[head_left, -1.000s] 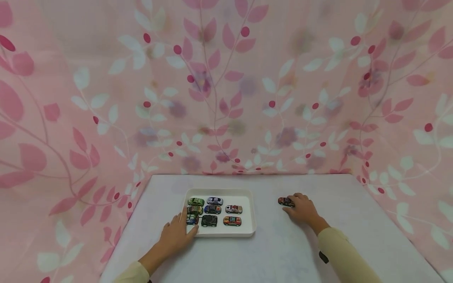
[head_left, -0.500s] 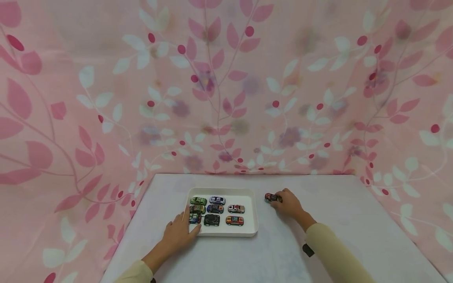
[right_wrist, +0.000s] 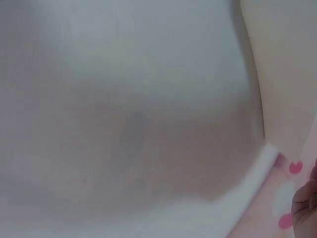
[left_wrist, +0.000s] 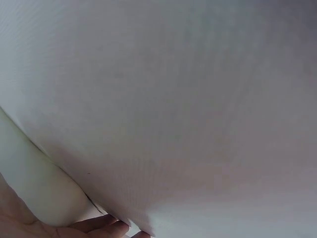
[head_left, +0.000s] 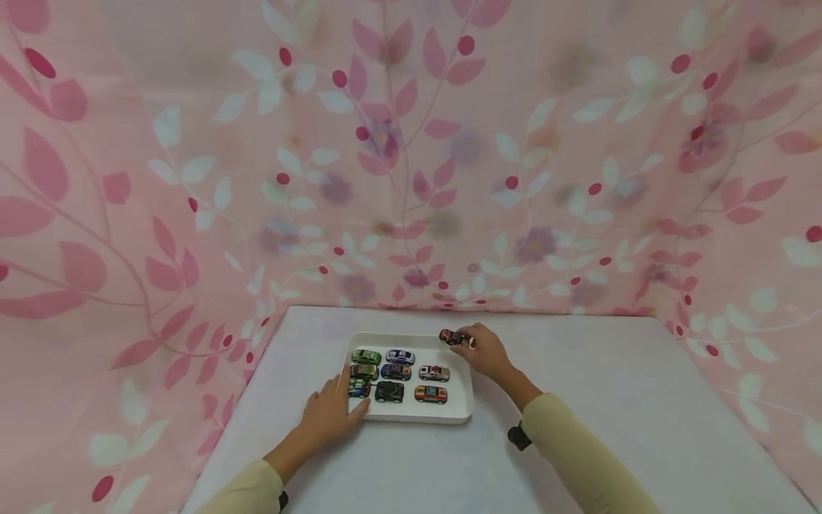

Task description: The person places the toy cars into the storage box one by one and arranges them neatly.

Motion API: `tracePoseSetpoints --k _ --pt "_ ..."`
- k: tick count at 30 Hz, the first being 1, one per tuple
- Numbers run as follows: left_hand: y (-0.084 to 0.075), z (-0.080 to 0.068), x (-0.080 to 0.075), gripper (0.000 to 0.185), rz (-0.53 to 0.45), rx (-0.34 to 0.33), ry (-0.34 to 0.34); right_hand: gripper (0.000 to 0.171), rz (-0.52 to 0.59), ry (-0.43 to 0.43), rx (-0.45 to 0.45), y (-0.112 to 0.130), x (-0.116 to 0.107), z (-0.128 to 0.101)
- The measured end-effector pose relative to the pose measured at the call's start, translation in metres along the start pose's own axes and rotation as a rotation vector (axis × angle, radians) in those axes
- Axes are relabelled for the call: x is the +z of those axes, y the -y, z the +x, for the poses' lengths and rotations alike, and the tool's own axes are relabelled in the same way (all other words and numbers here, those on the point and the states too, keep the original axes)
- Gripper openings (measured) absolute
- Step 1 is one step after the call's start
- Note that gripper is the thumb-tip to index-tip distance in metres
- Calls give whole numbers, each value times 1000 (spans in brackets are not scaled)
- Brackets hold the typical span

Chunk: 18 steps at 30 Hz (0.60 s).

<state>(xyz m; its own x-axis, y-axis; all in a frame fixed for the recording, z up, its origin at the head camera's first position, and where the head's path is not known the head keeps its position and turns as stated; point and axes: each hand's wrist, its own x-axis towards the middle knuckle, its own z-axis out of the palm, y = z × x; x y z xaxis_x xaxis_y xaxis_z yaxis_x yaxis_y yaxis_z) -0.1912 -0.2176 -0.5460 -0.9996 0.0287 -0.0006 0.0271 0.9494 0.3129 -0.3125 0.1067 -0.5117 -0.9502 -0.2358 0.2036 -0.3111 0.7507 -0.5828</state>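
My right hand (head_left: 486, 351) pinches a small red-and-black toy car (head_left: 451, 336) over the back right corner of a white tray (head_left: 417, 420). My left hand (head_left: 326, 415) rests at the tray's front left corner, its fingers fairly straight along the left side and its thumb at the front rim. Inside the tray stand several toy cars: a green one (head_left: 366, 356), a white-and-blue one (head_left: 400, 356), a black one (head_left: 389, 392), a white one with red marks (head_left: 434, 373) and a red-and-yellow one (head_left: 431, 394) among them. Left fingers (left_wrist: 106, 229) show low in the left wrist view.
The tray stands on a white-covered table (head_left: 578, 371), left of its middle. Pink cloth (head_left: 411, 214) with leaf patterns hangs behind the table and along both sides. A dark wrist device (head_left: 519, 437) shows under the right sleeve.
My right hand has carried the red-and-black car leftward from the table to over the tray's back right corner. The left hand stays at the tray. The head view has shifted slightly.
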Motion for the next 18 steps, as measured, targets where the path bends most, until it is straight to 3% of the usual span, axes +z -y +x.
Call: tracePoseSetpoints --k 8,18 --pt "-2 1 2 90 8 -1 -17 36 -95 121 -32 17 17 6" --pt "1 1 1 89 12 7 -11 35 -376 134 -58 15 43 7"
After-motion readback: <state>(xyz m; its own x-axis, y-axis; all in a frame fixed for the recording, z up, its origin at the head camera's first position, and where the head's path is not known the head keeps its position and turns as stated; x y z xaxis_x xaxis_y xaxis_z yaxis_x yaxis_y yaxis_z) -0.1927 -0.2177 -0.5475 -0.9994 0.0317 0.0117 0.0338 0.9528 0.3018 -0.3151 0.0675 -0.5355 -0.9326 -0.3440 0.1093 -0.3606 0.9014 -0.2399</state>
